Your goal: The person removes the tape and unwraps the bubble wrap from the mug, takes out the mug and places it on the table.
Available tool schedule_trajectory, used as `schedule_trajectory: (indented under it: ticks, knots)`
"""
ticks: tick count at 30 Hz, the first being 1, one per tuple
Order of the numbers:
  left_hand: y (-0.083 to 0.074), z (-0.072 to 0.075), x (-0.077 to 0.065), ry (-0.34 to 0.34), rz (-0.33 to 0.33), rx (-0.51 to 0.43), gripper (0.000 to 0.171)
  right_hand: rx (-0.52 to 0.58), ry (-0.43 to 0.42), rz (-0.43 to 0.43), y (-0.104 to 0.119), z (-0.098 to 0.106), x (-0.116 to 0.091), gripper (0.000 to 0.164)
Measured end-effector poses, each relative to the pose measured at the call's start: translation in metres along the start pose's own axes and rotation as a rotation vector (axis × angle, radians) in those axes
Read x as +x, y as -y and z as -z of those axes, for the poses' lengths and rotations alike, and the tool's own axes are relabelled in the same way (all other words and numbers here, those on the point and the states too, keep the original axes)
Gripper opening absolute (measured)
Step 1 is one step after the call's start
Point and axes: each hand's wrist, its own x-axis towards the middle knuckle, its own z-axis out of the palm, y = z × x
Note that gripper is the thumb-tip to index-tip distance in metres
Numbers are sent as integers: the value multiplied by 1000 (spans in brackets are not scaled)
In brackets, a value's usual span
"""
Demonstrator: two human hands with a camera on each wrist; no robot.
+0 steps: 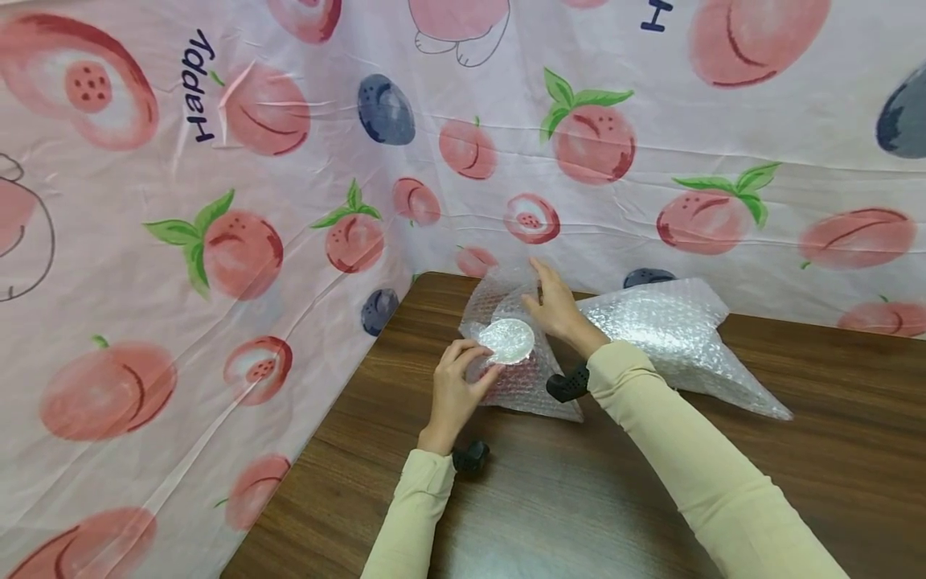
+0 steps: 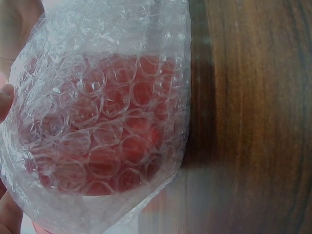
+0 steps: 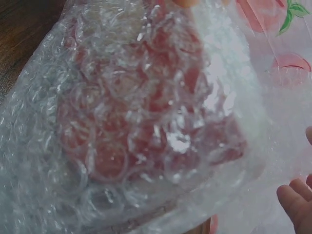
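A red container with a pale round top (image 1: 509, 341) sits inside a clear bubble-wrap bag (image 1: 535, 394) near the table's back left corner. My left hand (image 1: 456, 382) grips it through the wrap at the near left, with fingers and thumb around the edge of the top. In the left wrist view the red body (image 2: 107, 131) shows blurred behind the bubbles. My right hand (image 1: 557, 310) is at the bag's far right side, fingers extended and spread. The right wrist view shows these fingers (image 3: 295, 200) apart from the wrapped red body (image 3: 146, 112).
A second, bulkier bubble-wrap bag (image 1: 651, 330) lies to the right, just behind my right forearm. The brown wooden table (image 1: 564, 498) meets a fruit-print cloth (image 1: 289, 241) hung along its left and back edges.
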Motion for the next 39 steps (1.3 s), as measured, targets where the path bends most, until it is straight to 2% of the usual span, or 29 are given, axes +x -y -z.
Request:
schedule_trajectory:
  ticks: [6, 9, 13, 19, 26, 39]
  knots:
    - [-1, -2, -1, -4, -6, -7, 19, 106, -72, -17, -2, -3, -1, 50]
    - [-1, -2, -1, -5, -4, -6, 20, 108, -84, -26, -1, -3, -1, 47]
    - [-1, -1, -1, -3, 6, -3, 20, 53, -52, -28, -2, -2, -1, 50]
    - [-1, -1, -2, -9, 5, -5, 19, -65, 62, -51, -4, -3, -1, 55]
    - [-1, -1, -2, -14, -1, -2, 20, -81, 127, -48, -5, -3, -4, 56]
    - [2, -1, -1, -25, -12, 5, 21, -50, 121, 27, -5, -3, -16, 57]
